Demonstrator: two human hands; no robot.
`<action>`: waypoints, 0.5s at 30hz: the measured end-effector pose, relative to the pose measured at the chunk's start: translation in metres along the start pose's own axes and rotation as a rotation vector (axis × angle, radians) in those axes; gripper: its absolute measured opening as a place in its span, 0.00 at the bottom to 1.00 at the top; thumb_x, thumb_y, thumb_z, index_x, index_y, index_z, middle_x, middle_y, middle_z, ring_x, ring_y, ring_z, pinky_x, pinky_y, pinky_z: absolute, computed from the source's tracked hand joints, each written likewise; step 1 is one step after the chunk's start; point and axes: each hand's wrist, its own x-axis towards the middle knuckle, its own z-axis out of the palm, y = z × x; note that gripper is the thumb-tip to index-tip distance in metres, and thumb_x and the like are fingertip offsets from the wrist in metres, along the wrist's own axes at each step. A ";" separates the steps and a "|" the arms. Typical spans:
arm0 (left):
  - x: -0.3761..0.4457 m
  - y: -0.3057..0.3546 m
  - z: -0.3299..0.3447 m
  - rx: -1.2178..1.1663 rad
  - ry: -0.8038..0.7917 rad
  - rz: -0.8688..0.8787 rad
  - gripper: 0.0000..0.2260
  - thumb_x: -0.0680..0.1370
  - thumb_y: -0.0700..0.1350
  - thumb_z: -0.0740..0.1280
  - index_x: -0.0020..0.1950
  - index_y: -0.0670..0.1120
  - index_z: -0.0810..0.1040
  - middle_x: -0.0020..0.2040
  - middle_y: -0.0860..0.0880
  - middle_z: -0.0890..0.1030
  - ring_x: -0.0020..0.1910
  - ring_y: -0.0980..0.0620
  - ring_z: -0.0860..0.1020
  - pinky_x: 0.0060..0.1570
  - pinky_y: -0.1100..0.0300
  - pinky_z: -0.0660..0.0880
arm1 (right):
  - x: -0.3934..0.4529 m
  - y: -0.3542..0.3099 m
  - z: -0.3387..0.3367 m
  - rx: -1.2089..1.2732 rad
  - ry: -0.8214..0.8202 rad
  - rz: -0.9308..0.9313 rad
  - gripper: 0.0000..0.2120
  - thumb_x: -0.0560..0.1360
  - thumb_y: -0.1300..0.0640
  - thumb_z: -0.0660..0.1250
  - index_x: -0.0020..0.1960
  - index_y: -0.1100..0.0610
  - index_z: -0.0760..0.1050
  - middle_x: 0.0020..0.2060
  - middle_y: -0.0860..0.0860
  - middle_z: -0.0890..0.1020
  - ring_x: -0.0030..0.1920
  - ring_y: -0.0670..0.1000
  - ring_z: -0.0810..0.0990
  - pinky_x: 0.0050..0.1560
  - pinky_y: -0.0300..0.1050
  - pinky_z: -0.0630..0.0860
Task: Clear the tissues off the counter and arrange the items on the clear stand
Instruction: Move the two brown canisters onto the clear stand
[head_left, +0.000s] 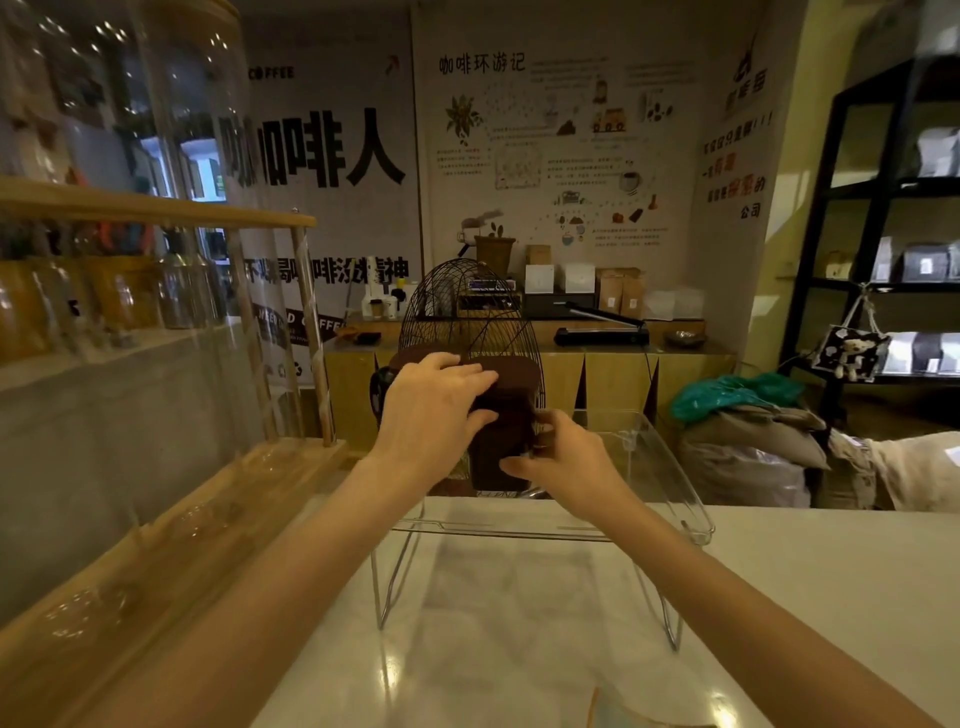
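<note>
A dark brown lidded canister (506, 431) stands upright on the far left part of the clear stand (670, 499), which rests on metal legs on the white counter (810, 582). My left hand (434, 410) wraps over the canister's lid and left side. My right hand (563, 454) grips its lower right side. Another dark brown lidded item (410, 356) shows partly behind my left hand. No tissues are visible on the counter; a pale paper-like edge (623, 714) shows at the bottom of the view.
A black wire cage (457, 306) rises just behind the stand. A wooden and glass display case (156, 291) with jars fills the left. Behind are a wooden cabinet (597, 374), sacks (748, 447) and a black shelf (883, 234) at the right.
</note>
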 end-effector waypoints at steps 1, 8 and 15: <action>-0.002 0.003 0.003 0.049 0.036 0.056 0.21 0.70 0.46 0.71 0.62 0.47 0.75 0.60 0.44 0.80 0.64 0.45 0.74 0.62 0.48 0.71 | 0.001 0.000 -0.001 -0.002 -0.004 0.000 0.24 0.68 0.56 0.73 0.61 0.56 0.68 0.57 0.53 0.80 0.53 0.51 0.79 0.51 0.44 0.76; -0.003 0.007 0.029 0.217 0.083 0.194 0.24 0.63 0.39 0.76 0.59 0.44 0.77 0.55 0.44 0.83 0.56 0.47 0.80 0.60 0.46 0.70 | 0.011 0.001 0.001 -0.099 0.009 -0.025 0.24 0.68 0.53 0.72 0.61 0.56 0.69 0.57 0.53 0.81 0.55 0.53 0.80 0.50 0.44 0.76; 0.009 0.003 0.033 0.159 -0.029 0.137 0.24 0.75 0.36 0.63 0.70 0.45 0.63 0.69 0.44 0.70 0.70 0.48 0.66 0.72 0.53 0.52 | 0.025 0.001 0.002 -0.105 -0.012 0.004 0.25 0.69 0.54 0.72 0.62 0.58 0.67 0.59 0.54 0.79 0.58 0.54 0.78 0.55 0.48 0.76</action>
